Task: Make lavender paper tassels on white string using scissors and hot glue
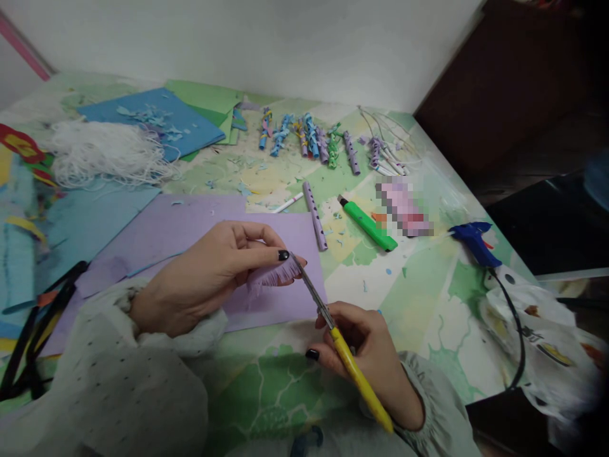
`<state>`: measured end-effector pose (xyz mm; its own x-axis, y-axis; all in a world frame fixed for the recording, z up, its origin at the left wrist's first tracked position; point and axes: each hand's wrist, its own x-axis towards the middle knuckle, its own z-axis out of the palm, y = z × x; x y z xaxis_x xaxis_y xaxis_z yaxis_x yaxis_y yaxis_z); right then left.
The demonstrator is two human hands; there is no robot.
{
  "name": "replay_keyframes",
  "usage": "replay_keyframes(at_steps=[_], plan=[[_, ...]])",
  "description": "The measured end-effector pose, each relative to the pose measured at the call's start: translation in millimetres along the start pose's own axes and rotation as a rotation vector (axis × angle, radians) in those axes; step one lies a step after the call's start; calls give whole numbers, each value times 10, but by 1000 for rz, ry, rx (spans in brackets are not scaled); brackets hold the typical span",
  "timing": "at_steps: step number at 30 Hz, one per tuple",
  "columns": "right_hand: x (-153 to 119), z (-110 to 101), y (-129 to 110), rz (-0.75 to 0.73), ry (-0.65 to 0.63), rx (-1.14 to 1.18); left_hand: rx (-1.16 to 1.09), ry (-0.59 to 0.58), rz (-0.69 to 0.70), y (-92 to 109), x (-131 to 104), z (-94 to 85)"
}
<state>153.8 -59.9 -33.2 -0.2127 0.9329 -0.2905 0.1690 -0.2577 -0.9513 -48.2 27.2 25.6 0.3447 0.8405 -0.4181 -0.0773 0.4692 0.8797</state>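
Observation:
Between thumb and fingers, my left hand (204,273) pinches a purple fringed paper strip (271,274) above a sheet of purple paper (280,311). Slits run along the strip's lower edge. Yellow-handled scissors (354,368) are in my right hand (371,349), their blades pointing up and left. The blade tips meet the strip's right end at my left fingertips; whether they are parted I cannot tell. Beyond my hands lies a purple paper tube (314,216) with dark dots, beside a thin white stick (288,202). A green utility knife (367,223) rests to the right.
Several decorated paper tubes (311,136) line the back. White string (111,152) is heaped at left, near blue paper sheets (190,124). At right are a blue glue gun (478,241) with its cord and a white plastic bag (537,343). Black-framed glasses (35,346) lie at lower left.

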Motion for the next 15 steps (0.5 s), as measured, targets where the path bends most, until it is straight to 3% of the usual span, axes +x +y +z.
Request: replay_keyframes(at_steps=[15], plan=[[-16, -2, -24, 18, -3, 19, 21, 14, -3, 6, 2, 3]])
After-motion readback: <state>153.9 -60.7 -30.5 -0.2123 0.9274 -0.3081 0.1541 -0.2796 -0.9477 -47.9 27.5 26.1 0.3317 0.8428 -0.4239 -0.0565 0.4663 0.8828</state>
